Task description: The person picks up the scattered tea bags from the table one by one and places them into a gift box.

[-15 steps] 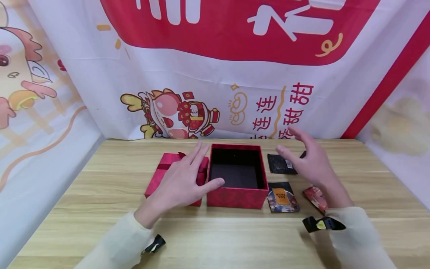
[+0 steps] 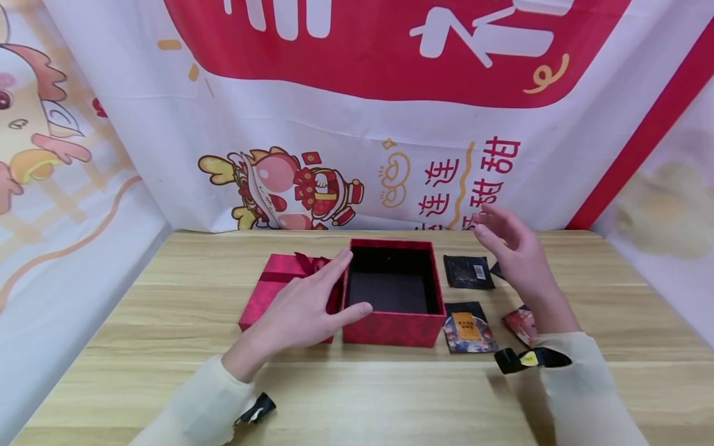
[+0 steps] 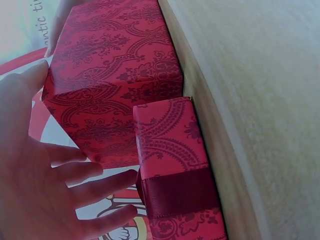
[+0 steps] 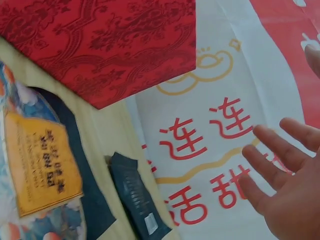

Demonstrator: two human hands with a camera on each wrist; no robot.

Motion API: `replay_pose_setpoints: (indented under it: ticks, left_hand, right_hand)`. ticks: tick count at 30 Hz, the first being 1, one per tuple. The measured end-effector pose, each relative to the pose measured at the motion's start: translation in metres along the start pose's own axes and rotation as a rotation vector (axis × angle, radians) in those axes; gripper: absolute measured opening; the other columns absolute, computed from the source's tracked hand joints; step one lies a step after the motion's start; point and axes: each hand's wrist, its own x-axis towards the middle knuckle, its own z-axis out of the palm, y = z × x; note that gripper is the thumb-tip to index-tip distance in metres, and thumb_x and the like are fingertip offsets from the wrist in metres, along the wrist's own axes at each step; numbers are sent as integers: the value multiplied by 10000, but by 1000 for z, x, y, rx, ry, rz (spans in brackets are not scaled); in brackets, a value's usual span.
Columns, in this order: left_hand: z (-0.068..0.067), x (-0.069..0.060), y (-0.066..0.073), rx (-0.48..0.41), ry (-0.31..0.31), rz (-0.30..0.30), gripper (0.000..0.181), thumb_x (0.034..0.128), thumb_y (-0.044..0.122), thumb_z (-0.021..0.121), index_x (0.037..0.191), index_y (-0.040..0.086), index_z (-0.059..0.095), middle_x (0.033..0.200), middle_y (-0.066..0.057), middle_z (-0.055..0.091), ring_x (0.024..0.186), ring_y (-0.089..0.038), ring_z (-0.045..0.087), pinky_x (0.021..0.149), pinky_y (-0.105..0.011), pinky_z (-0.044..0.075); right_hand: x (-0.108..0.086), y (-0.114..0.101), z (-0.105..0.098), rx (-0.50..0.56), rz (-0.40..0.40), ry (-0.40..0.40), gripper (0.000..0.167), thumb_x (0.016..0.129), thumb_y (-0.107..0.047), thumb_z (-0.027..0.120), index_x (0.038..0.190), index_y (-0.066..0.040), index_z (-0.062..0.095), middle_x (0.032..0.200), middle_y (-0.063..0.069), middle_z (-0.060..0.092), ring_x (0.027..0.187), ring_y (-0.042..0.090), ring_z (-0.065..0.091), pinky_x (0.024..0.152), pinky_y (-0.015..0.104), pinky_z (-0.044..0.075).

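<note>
A red patterned box [image 2: 393,329] stands uncovered in the middle of the table, its dark inside showing. Against its left side lies the red lid [image 2: 268,292] with a dark red ribbon bow, partly hidden by my left hand [image 2: 298,313]. That hand hovers over the lid and the box's near left corner, fingers stretched out, and in the left wrist view its thumb is close to the box [image 3: 115,85]. My right hand [image 2: 521,260] is raised over the sachets at the right, fingers loosely bent and holding nothing; the right wrist view shows its spread fingers [image 4: 270,167].
Right of the box lie a black sachet [image 2: 467,272] with a barcode and a colourful sachet [image 2: 470,327] with an orange label. Farther right, a reddish sachet [image 2: 520,323] and another dark one [image 2: 497,270] are partly covered by my right hand. A printed cloth [image 2: 184,155] hangs behind the table.
My right hand has shifted slightly right, uncovering more of the black sachet. The left hand's fingers have moved a little right and down, showing more of the bow.
</note>
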Motion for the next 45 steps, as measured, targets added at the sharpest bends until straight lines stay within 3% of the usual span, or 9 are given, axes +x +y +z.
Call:
replay_pose_setpoints:
  ticks: [3, 6, 12, 20, 26, 34, 37, 40, 45]
  left_hand:
    - [1, 0, -1, -8, 13, 17, 1029, 883, 881, 531, 1703, 410, 127, 1772, 175, 195, 729, -149, 651, 681, -325, 463]
    - [2, 0, -3, -12, 25, 26, 1006, 885, 885, 520, 1696, 437, 129, 1772, 196, 171, 1015, -173, 706, 769, -339, 478]
    - [1, 0, -4, -19, 20, 18, 993, 882, 881, 534, 1685, 474, 114, 1757, 226, 192, 489, -146, 348, 536, -317, 361]
    - [1, 0, -3, -43, 5, 35, 978, 901, 867, 522, 1685, 473, 90, 1763, 256, 98, 719, -130, 598, 665, -321, 449]
    - [0, 0, -4, -46, 4, 37, 984, 899, 879, 505, 1687, 464, 88, 1762, 258, 90, 669, -131, 564, 666, -319, 452]
    - [3, 2, -5, -42, -1, 46, 974, 914, 864, 505, 1687, 462, 68, 1765, 260, 76, 525, -164, 433, 589, -336, 415]
    - [5, 2, -6, -43, 7, 60, 983, 914, 873, 486, 1697, 429, 88, 1777, 232, 75, 925, -178, 708, 772, -384, 555]
    - [7, 2, -7, -54, 10, 70, 992, 919, 866, 487, 1706, 391, 115, 1784, 208, 74, 1488, -216, 522, 1058, -501, 547]
    - [8, 2, -7, -58, 16, 79, 1006, 919, 861, 495, 1714, 349, 150, 1789, 191, 81, 1600, -226, 371, 1167, -579, 468]
  right_hand:
    - [0, 7, -2, 46, -21, -29, 597, 1088, -413, 591, 1641, -289, 404, 1623, 95, 519, 1403, 112, 526, 1152, 284, 462]
    - [0, 15, -4, 174, -64, -68, 569, 1087, -283, 619, 1625, -231, 441, 1606, 88, 538, 1379, 99, 551, 1023, 115, 478]
    - [3, 25, -9, 360, -97, -118, 557, 1070, -118, 624, 1604, -163, 474, 1575, 60, 574, 1398, 138, 563, 1063, 144, 479]
    - [8, 30, -16, 272, -39, -117, 597, 1039, -131, 684, 1597, -182, 479, 1565, 53, 569, 1391, 140, 547, 1023, 143, 503]
    - [13, 38, -19, 127, 22, -128, 639, 1026, -217, 721, 1609, -244, 459, 1603, 71, 519, 1405, 111, 513, 1066, 109, 446]
    - [14, 55, -20, -69, 91, -197, 750, 1006, -376, 743, 1655, -263, 385, 1635, 115, 493, 1519, 312, 420, 1254, 611, 323]
    - [15, 60, -19, -83, 127, -220, 813, 981, -423, 763, 1669, -281, 353, 1658, 110, 466, 1553, 368, 372, 1239, 674, 306]
    - [15, 64, -18, -102, 158, -234, 845, 971, -452, 767, 1676, -293, 330, 1676, 104, 444, 1566, 388, 347, 1227, 698, 301]
    - [15, 69, -18, -143, 184, -262, 861, 986, -432, 754, 1693, -268, 292, 1707, 119, 396, 1587, 418, 298, 1216, 741, 258]
